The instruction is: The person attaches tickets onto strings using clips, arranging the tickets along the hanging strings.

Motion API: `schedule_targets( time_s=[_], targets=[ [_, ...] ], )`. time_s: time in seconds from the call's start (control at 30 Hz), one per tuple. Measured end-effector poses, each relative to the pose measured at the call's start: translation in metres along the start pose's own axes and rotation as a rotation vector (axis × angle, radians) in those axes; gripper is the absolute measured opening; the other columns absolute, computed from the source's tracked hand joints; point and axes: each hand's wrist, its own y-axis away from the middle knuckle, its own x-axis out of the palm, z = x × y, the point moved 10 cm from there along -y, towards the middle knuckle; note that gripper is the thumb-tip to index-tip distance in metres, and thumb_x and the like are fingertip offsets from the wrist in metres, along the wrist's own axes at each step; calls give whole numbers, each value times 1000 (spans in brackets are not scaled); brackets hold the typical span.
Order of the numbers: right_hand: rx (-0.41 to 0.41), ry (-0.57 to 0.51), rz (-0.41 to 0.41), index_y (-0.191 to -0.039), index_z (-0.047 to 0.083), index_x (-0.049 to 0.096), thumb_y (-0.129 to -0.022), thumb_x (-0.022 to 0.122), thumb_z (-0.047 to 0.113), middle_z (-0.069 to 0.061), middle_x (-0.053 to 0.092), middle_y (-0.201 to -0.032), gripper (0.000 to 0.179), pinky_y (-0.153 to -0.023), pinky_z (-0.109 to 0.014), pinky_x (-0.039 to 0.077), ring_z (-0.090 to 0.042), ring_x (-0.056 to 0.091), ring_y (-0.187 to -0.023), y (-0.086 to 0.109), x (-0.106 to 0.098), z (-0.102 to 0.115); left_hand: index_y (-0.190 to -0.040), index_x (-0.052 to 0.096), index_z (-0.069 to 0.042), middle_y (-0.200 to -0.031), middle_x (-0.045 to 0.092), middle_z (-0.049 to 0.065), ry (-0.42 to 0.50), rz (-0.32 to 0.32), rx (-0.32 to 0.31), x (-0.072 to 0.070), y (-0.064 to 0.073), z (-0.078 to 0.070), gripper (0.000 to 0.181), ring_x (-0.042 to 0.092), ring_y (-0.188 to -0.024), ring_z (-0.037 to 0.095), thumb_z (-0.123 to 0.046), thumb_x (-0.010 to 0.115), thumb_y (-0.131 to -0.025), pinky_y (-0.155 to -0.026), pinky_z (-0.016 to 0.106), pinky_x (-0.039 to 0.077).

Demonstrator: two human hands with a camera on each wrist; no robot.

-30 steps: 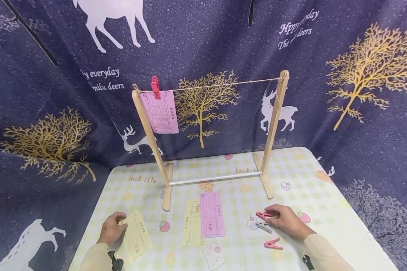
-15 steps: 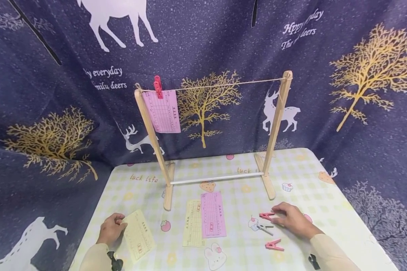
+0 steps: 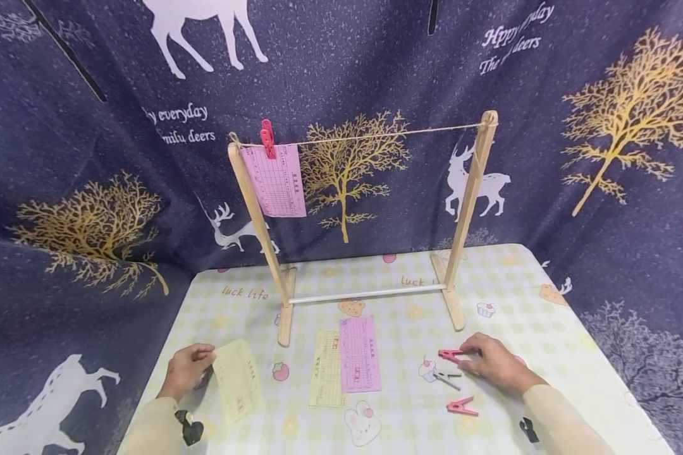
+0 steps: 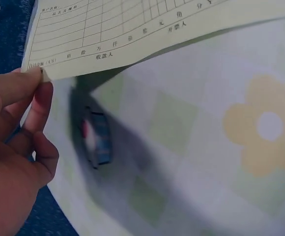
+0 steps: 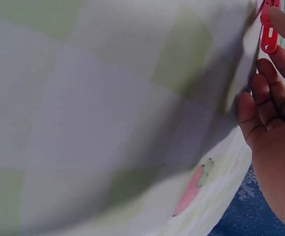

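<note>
Between thumb and finger, my left hand [image 3: 188, 368] pinches the upper left corner of a yellow printed slip [image 3: 240, 379], and in the left wrist view its held edge stands off the cloth. My right hand [image 3: 498, 361] pinches a red clothespin [image 5: 269, 29] by its handle end. Just below that hand lie a grey clothespin [image 3: 447, 379] and another red clothespin [image 3: 462, 406]. Mid-table, a pink slip [image 3: 360, 354] partly overlaps a second yellow slip [image 3: 324, 373]. A further pink slip [image 3: 277, 180] hangs from the string [image 3: 375, 135] under a red clothespin [image 3: 267, 139].
A wooden stand with two posts, the right one [image 3: 471, 196] and the left one [image 3: 257, 218], carries the string. A white rod [image 3: 370, 293] joins the posts low down. The table has a checked cloth [image 3: 410, 423], with a dark patterned curtain [image 3: 341, 57] behind.
My left hand has raised the near edge of the yellow slip and shifted it slightly up and right. The right hand has drawn the red clothespin slightly right, away from the grey one.
</note>
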Motion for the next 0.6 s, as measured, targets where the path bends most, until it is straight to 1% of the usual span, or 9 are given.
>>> schedule_targets(
  time_s=[0.1, 0.17, 0.23, 0.33, 0.4, 0.47, 0.53, 0.57, 0.6],
  targets=[
    [-8, 7, -23, -102, 4, 70, -82, 81, 17, -2, 68, -98, 26, -86, -50, 52, -28, 66, -94, -3, -7, 4, -108, 68, 8, -90, 71, 15, 47, -5, 16, -2, -2, -9, 21, 64, -72, 15, -3, 70, -90, -56, 27, 52],
    [-34, 4, -52, -103, 2, 70, -83, 80, 15, -6, 69, -99, 26, -86, -53, 52, -31, 66, -94, -6, -15, 9, -105, 70, 6, -88, 72, 13, 75, -21, 27, -4, -3, -13, 20, 63, -68, 16, -5, 73, -89, -51, 34, 53],
    [-66, 9, -85, -104, 1, 71, -84, 79, 12, -8, 70, -99, 24, -86, -53, 52, -31, 67, -93, -8, -21, 14, -105, 71, 4, -88, 72, 12, 107, -18, 40, -5, -5, -18, 20, 63, -66, 18, -8, 74, -89, -49, 39, 53],
    [-100, 16, -118, -105, 2, 72, -85, 78, 10, -6, 71, -99, 22, -84, -49, 53, -27, 65, -92, -11, -30, 21, -103, 73, 1, -88, 72, 11, 111, -32, 49, -9, -6, -25, 20, 62, -67, 20, -12, 77, -87, -49, 43, 52],
    [-118, 22, -130, -104, 3, 72, -85, 78, 9, -4, 71, -99, 21, -82, -46, 53, -25, 65, -91, -13, -34, 24, -104, 74, 1, -92, 73, 14, 81, -30, 65, -12, -6, -33, 21, 65, -75, 24, -12, 76, -88, -55, 40, 53],
    [-128, 23, -131, -105, 3, 72, -85, 77, 9, -3, 71, -98, 21, -78, -43, 53, -23, 64, -89, -15, -36, 26, -105, 74, 2, -96, 73, 17, 36, -45, 79, -14, -6, -40, 21, 67, -84, 30, -11, 75, -89, -64, 43, 55],
    [-138, 23, -134, -105, 2, 72, -85, 77, 9, -4, 70, -98, 22, -76, -40, 52, -23, 63, -88, -16, -39, 27, -107, 74, 2, -102, 73, 19, 8, -46, 95, -16, -6, -48, 22, 68, -95, 36, -11, 74, -90, -75, 46, 55],
    [-146, 23, -139, -105, 2, 72, -85, 77, 9, -4, 70, -97, 22, -74, -39, 52, -23, 63, -88, -16, -41, 29, -110, 73, 4, -106, 72, 21, 2, -34, 104, -16, -6, -53, 23, 66, -101, 40, -11, 73, -91, -82, 47, 54],
    [-155, 24, -145, -105, 1, 72, -85, 76, 8, -4, 70, -97, 22, -73, -37, 52, -23, 63, -87, -16, -42, 30, -111, 73, 4, -108, 71, 22, 2, -27, 108, -16, -6, -57, 24, 65, -104, 41, -11, 72, -92, -86, 48, 53]
  ],
)
